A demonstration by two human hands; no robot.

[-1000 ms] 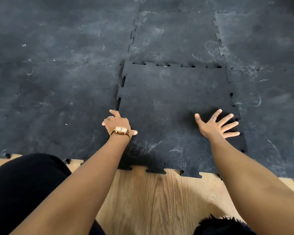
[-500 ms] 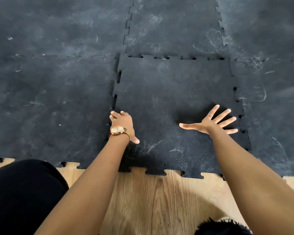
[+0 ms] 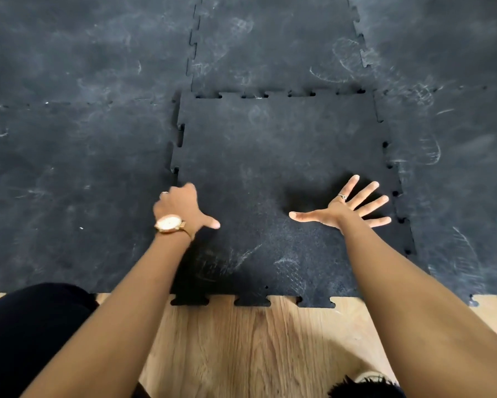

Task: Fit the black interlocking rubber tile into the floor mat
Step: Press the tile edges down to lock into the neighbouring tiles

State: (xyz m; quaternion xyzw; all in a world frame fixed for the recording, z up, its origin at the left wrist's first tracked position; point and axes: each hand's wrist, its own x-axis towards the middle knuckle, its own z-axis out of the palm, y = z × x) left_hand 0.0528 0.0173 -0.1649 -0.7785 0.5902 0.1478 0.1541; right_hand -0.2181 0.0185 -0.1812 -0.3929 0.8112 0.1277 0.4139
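The black interlocking rubber tile (image 3: 273,156) lies in the gap of the floor mat (image 3: 69,173), with mat pieces on its left, far and right sides. Small gaps show along its left seam and at its far and right teeth. My left hand (image 3: 181,209), with a watch on the wrist, is curled with its fingers folded down on the tile's left seam and the thumb sticking out. It holds nothing. My right hand (image 3: 347,206) lies flat on the tile near its right edge, fingers spread wide.
Bare wooden floor (image 3: 241,349) runs along the near edge of the mat, where the tile's teeth stick out. My dark-clothed knee (image 3: 26,328) is at the lower left. A dark object (image 3: 362,387) shows at the bottom edge.
My left hand has curled from a looser pose into a fist on the left seam. My right hand turned its thumb out to the left and stays spread on the tile.
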